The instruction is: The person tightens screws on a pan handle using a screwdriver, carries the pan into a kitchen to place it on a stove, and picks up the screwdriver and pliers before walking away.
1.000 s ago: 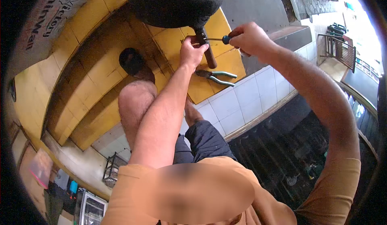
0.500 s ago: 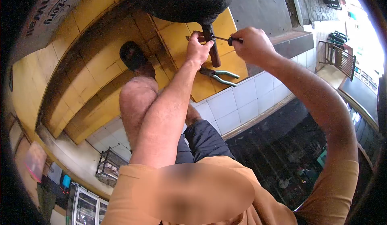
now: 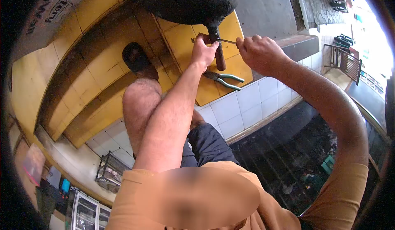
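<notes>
A blackened round-bottomed wok (image 3: 191,3) lies on the yellow tiled surface, its short handle (image 3: 220,59) pointing toward me. My left hand (image 3: 205,51) is closed around the handle near its joint with the pan. In my right hand (image 3: 261,55) is a screwdriver (image 3: 228,42), its grip mostly hidden by the fingers. The thin shaft reaches left to the side of the handle, close to my left thumb; its tip is too small to make out. Pliers (image 3: 224,80) with pale green grips rest on the tiles just below the handle.
Yellow tiled steps (image 3: 78,77) curve at the left. White tiles (image 3: 247,102) face the ledge edge, above a dark floor (image 3: 284,147). A grey slab (image 3: 265,11) adjoins at the upper right. Wooden chairs (image 3: 345,59) stand far right, and a wire-sided rack (image 3: 111,172) lower left.
My right hand has turned about the screwdriver, so its dark grip, visible before, is now covered by the fingers. The left hand keeps its hold on the wok handle.
</notes>
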The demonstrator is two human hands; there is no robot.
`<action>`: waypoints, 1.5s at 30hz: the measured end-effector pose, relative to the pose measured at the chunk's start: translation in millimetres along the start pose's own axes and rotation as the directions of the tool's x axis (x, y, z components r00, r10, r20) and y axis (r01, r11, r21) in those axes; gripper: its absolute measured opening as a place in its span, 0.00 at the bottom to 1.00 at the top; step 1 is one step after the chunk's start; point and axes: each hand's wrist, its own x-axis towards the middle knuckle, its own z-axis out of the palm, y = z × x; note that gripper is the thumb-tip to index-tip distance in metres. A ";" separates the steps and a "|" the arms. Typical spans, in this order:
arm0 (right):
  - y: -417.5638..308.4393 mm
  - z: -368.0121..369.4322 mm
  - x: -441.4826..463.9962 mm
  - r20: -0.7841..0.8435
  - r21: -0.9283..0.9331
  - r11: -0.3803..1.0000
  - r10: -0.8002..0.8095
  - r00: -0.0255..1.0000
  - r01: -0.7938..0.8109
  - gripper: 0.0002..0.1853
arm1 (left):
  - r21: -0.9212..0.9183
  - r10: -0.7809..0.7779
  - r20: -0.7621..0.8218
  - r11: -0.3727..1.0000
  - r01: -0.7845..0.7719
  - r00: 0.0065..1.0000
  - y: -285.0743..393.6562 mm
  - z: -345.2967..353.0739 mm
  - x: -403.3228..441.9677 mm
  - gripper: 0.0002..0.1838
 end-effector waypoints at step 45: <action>-3.0 -12.1 0.1 0.664 0.714 -0.176 0.479 0.574 -0.678 0.18 | 0.250 0.053 -0.006 0.967 -0.050 0.999 -14.8 15.5 -9.8 0.23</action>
